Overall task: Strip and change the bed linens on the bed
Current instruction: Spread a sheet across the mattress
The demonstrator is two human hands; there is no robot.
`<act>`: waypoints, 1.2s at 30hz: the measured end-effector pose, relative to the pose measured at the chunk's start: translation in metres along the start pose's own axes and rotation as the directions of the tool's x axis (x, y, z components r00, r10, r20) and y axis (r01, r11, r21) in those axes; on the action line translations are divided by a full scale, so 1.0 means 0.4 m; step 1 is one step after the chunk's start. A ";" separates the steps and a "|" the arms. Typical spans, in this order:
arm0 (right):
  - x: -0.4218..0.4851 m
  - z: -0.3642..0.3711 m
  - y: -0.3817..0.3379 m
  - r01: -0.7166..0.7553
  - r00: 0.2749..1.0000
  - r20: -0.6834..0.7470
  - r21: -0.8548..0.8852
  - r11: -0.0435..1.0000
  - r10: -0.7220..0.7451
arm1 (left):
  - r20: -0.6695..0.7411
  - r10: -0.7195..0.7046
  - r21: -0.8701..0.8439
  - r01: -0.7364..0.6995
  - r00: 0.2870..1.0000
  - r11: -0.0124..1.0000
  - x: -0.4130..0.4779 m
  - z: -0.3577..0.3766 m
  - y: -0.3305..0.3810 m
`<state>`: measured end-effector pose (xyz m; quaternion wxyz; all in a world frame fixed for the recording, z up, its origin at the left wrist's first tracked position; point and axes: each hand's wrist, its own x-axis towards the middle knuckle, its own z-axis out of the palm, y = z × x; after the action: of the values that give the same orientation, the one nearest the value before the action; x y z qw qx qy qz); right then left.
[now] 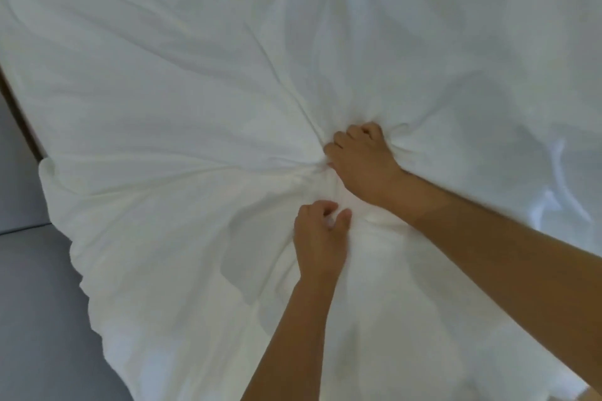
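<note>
A white sheet [182, 127] covers nearly the whole view, its creases running in to a gathered knot just right of centre. The right hand [361, 163] grips that bunch in a closed fist; the left hand [321, 238], just beside it at 6 o'clock, has curled fingers and thumb pinching a fold. Grey floor [35, 319] shows at 8 o'clock, past the sheet's edge.

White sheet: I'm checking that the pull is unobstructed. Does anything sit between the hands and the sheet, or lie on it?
Nothing visible does. The right hand grips a bunch of the sheet directly, the left hand is on the fabric just beside it, and only creased cloth shows around them.
</note>
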<state>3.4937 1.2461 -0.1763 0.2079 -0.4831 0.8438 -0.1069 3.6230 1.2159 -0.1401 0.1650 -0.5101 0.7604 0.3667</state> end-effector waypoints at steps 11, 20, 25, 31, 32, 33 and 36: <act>-0.156 -0.106 0.124 -0.110 0.992 -0.044 0.183 0.977 0.120 | -0.020 0.069 -0.064 -0.070 0.997 0.995 -0.082 0.071 0.129; -0.201 -0.092 0.154 -0.200 0.976 -0.041 0.223 0.954 0.214 | 0.090 0.145 0.132 -0.156 0.985 0.979 -0.085 0.063 0.141; -0.255 -0.190 0.251 -0.289 0.588 -0.239 0.830 0.476 0.773 | 0.026 0.230 -0.239 -0.217 0.973 0.946 -0.152 0.093 0.262; -0.347 -0.171 0.315 -0.368 0.492 -0.028 0.899 0.237 0.870 | 0.107 0.227 -0.098 -0.217 0.968 0.971 -0.228 0.222 0.330; -0.373 -0.169 0.311 -0.375 0.514 -0.023 0.893 0.249 0.858 | 0.120 0.261 -0.059 -0.255 0.958 0.965 -0.237 0.222 0.319; -0.405 -0.162 0.308 -0.414 0.546 -0.029 0.860 0.300 0.837 | 0.140 0.315 -0.006 -0.318 0.939 0.948 -0.250 0.217 0.307; -0.506 -0.119 0.283 -0.615 0.676 -0.064 0.500 0.610 0.734 | 0.185 0.450 0.267 -0.486 0.873 0.832 -0.319 0.219 0.257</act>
<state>3.4753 1.4769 -0.1271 0.2219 -0.0468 0.9358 -0.2698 3.5744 1.3845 -0.0796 0.1903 -0.2546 0.8986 0.3025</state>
